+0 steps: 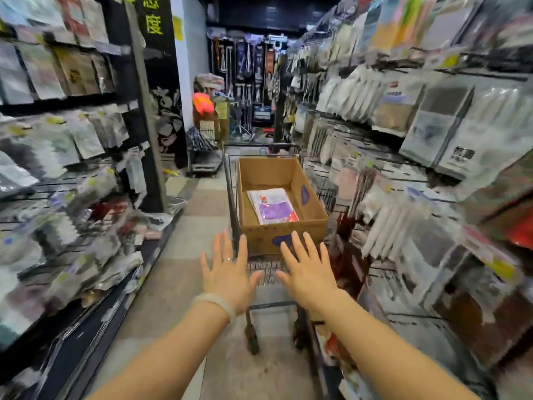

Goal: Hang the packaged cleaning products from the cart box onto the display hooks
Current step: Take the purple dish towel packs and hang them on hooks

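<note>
A small stack of flat purple-and-white packaged cleaning products lies on the floor of the open cardboard box, its long axis running from about 11 o'clock down to 5 o'clock; how many packs are in the stack cannot be told. The one box sits in the basket of a single wire shopping cart standing in the aisle between two walls of blurred hanging goods at 9 and 3 o'clock. At 6 o'clock from the box, the left hand, wearing one ring and one pale bracelet, and the right hand are both spread flat with fingers straight, holding nothing.
</note>
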Motion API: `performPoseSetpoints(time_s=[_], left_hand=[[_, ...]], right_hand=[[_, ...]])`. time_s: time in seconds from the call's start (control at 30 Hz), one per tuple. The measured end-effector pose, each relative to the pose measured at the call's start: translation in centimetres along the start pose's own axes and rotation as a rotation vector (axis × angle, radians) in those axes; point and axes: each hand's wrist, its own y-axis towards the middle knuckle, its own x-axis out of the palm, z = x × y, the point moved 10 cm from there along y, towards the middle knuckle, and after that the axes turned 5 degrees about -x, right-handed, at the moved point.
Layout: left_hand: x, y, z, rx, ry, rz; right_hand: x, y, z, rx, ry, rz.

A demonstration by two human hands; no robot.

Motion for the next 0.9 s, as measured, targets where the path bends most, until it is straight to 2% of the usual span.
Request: performPoseSetpoints(time_s=[0.27, 0.5, 0.73, 0.83, 0.9], left_hand=[[1.3, 23.7, 3.1, 0.074, -0.007, 0.006], [9.6, 38.8, 6.4, 0.091, 0.015, -0.098], [24.3, 54.2, 8.4, -0.016, -0.089, -0.411], [30.0, 59.5, 8.3, -0.138, -0.149, -0.546], [32.6, 63.1, 8.2, -0.234, -0.256, -0.573]], right_hand=[[0.6, 21.5, 9.3, 0.086, -0.001, 0.032], [8.7, 36.1, 17.8, 0.122, 0.062, -0.042], [21.0, 52.8, 25.5, 0.045, 0.096, -0.277], [26.1, 58.2, 28.5, 0.038, 0.131, -0.371], [29.2, 61.5, 30.4, 0.077, 0.191, -0.421]])
